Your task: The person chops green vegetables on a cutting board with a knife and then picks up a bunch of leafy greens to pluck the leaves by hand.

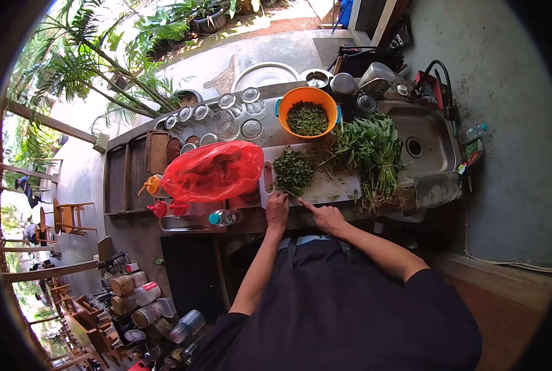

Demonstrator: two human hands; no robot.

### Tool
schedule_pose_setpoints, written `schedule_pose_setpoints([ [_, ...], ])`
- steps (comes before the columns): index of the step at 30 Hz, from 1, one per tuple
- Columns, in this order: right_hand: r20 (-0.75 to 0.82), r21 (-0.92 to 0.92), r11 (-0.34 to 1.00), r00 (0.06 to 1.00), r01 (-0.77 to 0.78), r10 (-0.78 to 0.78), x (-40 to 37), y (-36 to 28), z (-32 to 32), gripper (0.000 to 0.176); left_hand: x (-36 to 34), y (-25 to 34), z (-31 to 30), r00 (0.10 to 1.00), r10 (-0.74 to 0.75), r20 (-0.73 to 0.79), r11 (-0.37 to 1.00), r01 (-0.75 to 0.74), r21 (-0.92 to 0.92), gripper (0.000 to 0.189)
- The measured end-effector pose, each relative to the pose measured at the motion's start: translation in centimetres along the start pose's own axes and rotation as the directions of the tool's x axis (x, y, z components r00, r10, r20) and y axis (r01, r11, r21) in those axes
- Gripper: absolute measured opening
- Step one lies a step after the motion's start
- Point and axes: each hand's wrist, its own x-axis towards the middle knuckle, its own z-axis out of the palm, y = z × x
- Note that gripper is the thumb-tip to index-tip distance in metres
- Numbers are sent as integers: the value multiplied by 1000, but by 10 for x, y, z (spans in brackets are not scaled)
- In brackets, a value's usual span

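Note:
A white cutting board [344,187] lies on the counter, with a heap of chopped greens [294,171] on its left half. At the board's near edge, just below that heap, my left hand [277,209] has its fingers pressed together; what they pinch is too small to tell. My right hand [327,218] is closed around a knife [294,196], whose blade points toward my left fingers. Uncut leafy greens [375,148] with roots lie across the board's right end. Behind the board stands an orange colander [307,131] holding more chopped greens.
A red plastic bag [217,170] sits left of the board, near a capped bottle [225,217] and sauce bottles. Upturned glasses [252,105] stand behind the bag. A metal sink [427,127] is at the right, with a cloth [437,189] on its front edge.

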Motion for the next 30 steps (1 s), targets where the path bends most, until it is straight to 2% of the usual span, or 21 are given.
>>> schedule_pose_setpoints([
  [8, 45, 19, 999, 999, -27, 26, -18, -3, -28, 75, 4, 3, -1, 999, 29, 34, 999, -28, -21, 12],
  [11, 42, 10, 1000, 999, -21, 21, -16, -4, -24, 74, 6, 5, 0, 999, -12, 39, 999, 13, -35, 12],
  [21, 71, -9, 1000, 997, -9, 10, -6, -7, -22, 72, 5, 2, -1, 1000, -15, 10, 997, 16, -74, 13],
  [30, -13, 36, 999, 1000, 12, -12, 2, 5, 9, 80, 1, 4, -2, 1000, 7, -6, 998, -7, -56, 13],
])
